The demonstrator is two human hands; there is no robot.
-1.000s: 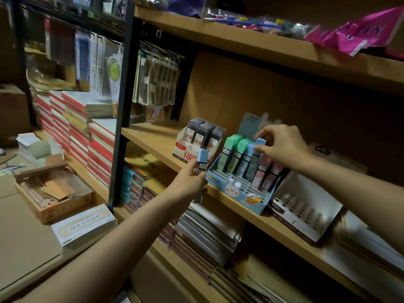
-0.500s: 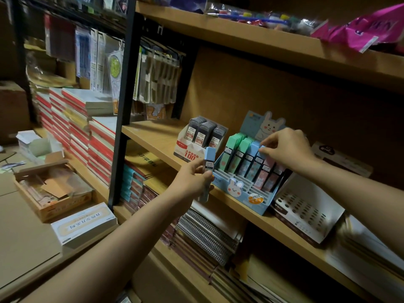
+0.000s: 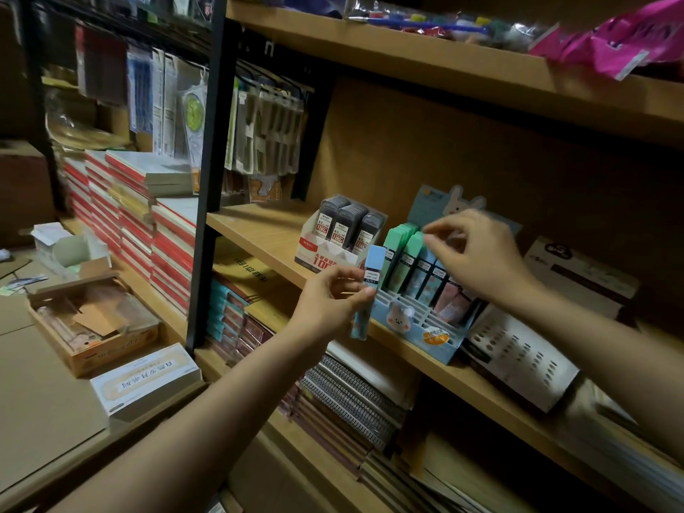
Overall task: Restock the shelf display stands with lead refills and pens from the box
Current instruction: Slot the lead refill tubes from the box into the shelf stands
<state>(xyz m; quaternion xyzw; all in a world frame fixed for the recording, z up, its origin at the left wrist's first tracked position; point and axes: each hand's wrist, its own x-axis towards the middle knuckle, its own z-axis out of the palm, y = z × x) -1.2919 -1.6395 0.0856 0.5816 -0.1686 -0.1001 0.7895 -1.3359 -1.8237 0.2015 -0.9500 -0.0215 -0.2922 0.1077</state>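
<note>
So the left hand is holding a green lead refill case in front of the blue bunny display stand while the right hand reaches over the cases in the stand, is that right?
Not quite. The lead refill case in the left hand is light blue, not green, as the head view shows. The rest stands: it is held in front of the blue bunny display stand, and the right hand reaches over the cases in it.
</note>
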